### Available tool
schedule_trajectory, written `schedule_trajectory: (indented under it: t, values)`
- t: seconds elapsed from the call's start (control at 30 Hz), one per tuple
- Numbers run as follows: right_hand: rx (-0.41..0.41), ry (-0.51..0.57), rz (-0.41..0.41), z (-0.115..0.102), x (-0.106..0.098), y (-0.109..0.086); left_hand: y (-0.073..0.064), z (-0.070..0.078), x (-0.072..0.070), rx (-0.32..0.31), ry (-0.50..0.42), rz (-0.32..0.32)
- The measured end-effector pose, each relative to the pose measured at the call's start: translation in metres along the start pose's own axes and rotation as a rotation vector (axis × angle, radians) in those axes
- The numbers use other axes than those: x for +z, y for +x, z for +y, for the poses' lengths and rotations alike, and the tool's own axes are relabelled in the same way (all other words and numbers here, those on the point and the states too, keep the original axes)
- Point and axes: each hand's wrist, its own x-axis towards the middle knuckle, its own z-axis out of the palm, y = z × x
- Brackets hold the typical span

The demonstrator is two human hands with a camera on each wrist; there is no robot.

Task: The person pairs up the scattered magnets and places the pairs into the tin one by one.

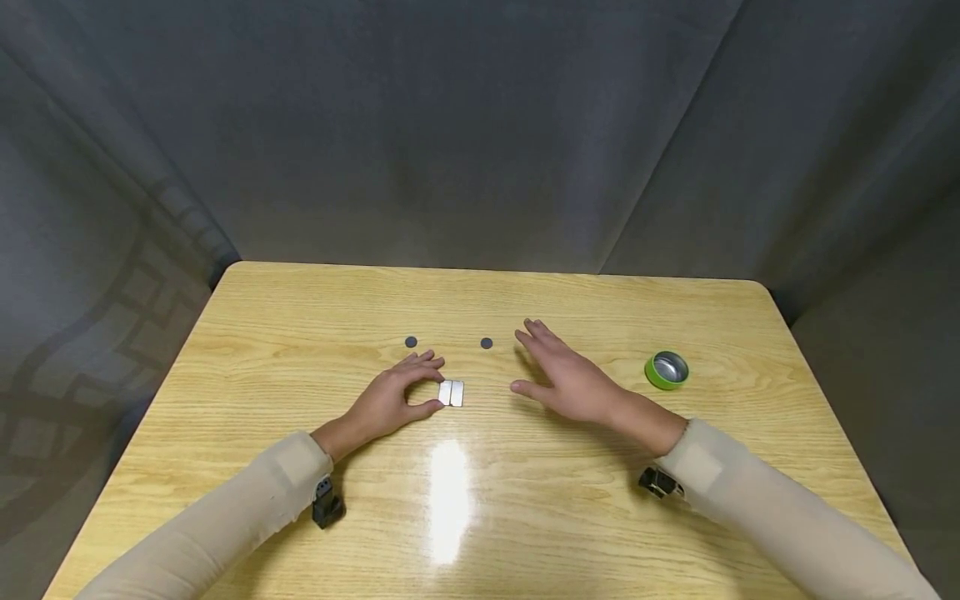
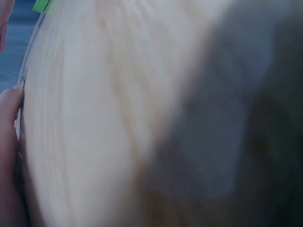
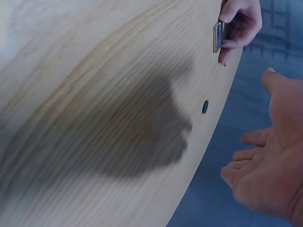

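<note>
Two small silvery rectangular plates lie side by side on the table, a dark line between them. My left hand pinches the left-hand plate between thumb and index finger at its near and far edges. In the right wrist view, the plates show edge-on at the left hand's fingertips. My right hand hovers to the right with fingers extended and thumb spread, holding nothing. In the left wrist view only the edge of the left hand shows, and the plates are mostly hidden.
Two small dark discs lie beyond the plates, a left disc and a right disc. A green-rimmed metal bowl stands right of the right hand. The wooden table ends at grey curtains behind.
</note>
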Motion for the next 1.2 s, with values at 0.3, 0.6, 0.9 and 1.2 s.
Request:
schedule_trajectory:
  t: [0.3,0.6,0.9,1.2]
  values:
    - [0.015,-0.140,0.044,0.013,-0.007,-0.007,0.001,0.000,0.000,0.010,-0.003,0.001]
    - [0.137,-0.199,0.065,0.026,-0.014,-0.016,-0.001,-0.001,0.001,0.005,0.010,0.001]
    - [0.224,-0.168,0.051,0.043,-0.022,-0.030,-0.001,-0.001,0.001,0.010,0.004,0.002]
    - [0.275,-0.175,0.061,0.060,-0.033,-0.045,0.000,-0.001,0.001,0.003,0.000,0.000]
